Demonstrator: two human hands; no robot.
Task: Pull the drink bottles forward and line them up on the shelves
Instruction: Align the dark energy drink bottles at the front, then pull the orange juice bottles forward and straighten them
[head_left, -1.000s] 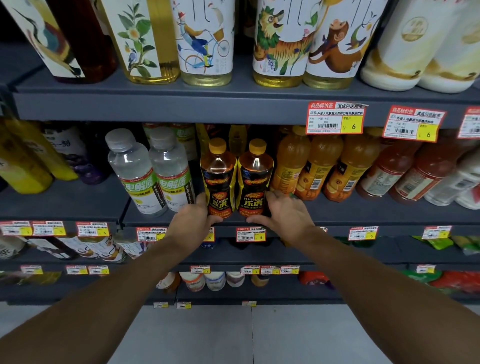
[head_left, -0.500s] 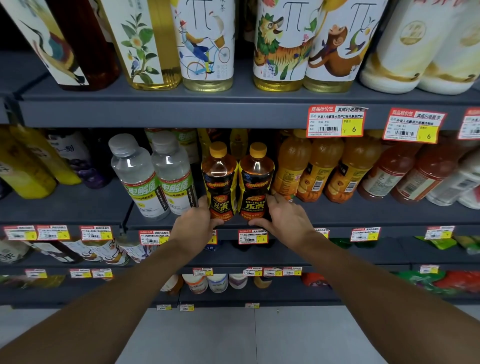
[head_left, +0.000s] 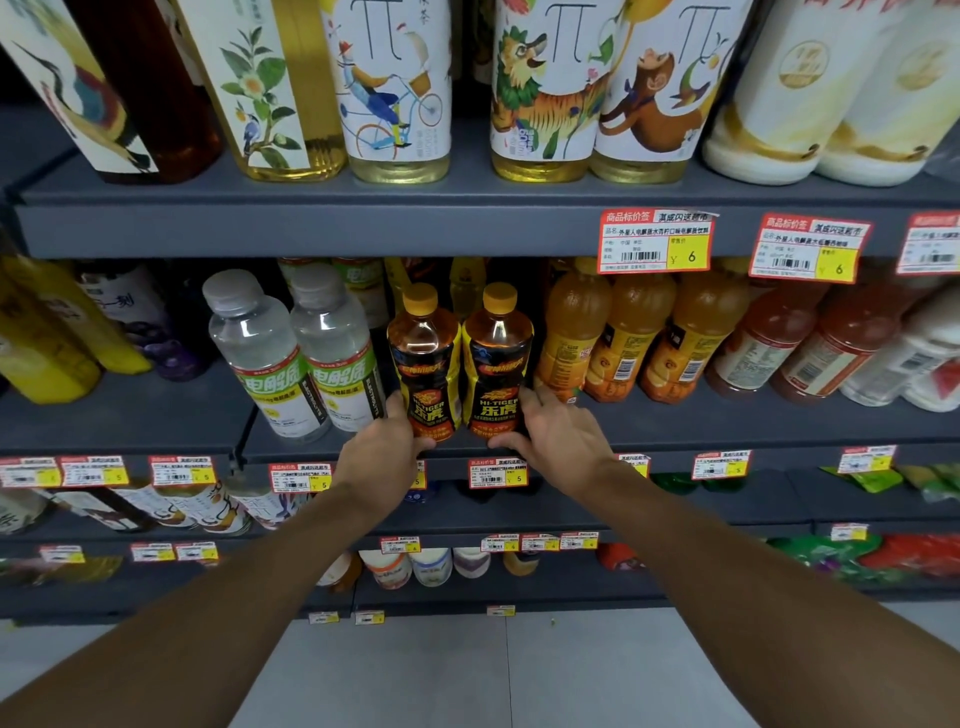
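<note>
Two dark Hi-Tiger bottles with yellow caps stand side by side, upright, at the front edge of the middle shelf (head_left: 727, 426). My left hand (head_left: 382, 457) grips the base of the left Hi-Tiger bottle (head_left: 423, 358). My right hand (head_left: 558, 441) wraps the base of the right Hi-Tiger bottle (head_left: 498, 358). More yellow-capped bottles stand dimly behind them.
Two clear electrolyte water bottles (head_left: 291, 353) stand just left of the pair, orange juice bottles (head_left: 618, 343) just right, then red tea bottles (head_left: 800, 348). Tall tea bottles (head_left: 545, 88) fill the shelf above. Price tags line the shelf edges; lower shelves hold cups and packets.
Both hands stay on the two Hi-Tiger bottles. The view has shifted slightly, and the bottles sit a touch lower in frame at the shelf's front edge.
</note>
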